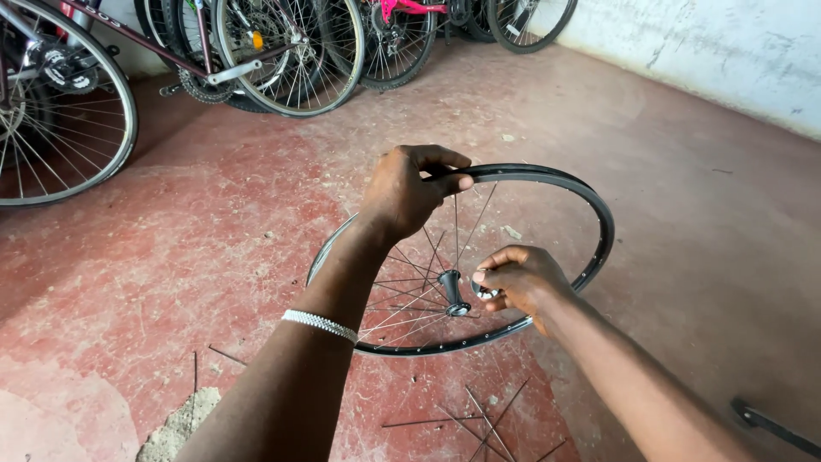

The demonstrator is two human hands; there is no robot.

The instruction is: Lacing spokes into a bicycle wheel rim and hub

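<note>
The bicycle wheel [547, 184] stands tilted on the red floor [684, 214], its lower rim near the person and its top edge leaning away. It is a bare black rim with no tyre, laced only in part with thin spokes [410, 291] that run to the hub [453, 291] at the centre. It looks light and stiff at the rim, easy to steady with a single grip, but the spokes are slender and would likely bend if pulled sideways, so the rim and the hub seem the safer places to hold. The smooth metal could slip in the fingers.

The left hand [406, 188] reaches forward with the arm nearly straight, a beaded bracelet [319, 324] on the wrist, and is closed over the top of the rim, thumb and fingers pinching it. The right hand [522, 278] comes in from the right, wrist bent, fingers curled shut around a small silvery part [486, 289] just beside the hub; what the part is cannot be made out.

Loose spokes [483, 419] lie scattered on the floor near the person. Parked bicycles [282, 51] stand along the far wall.
</note>
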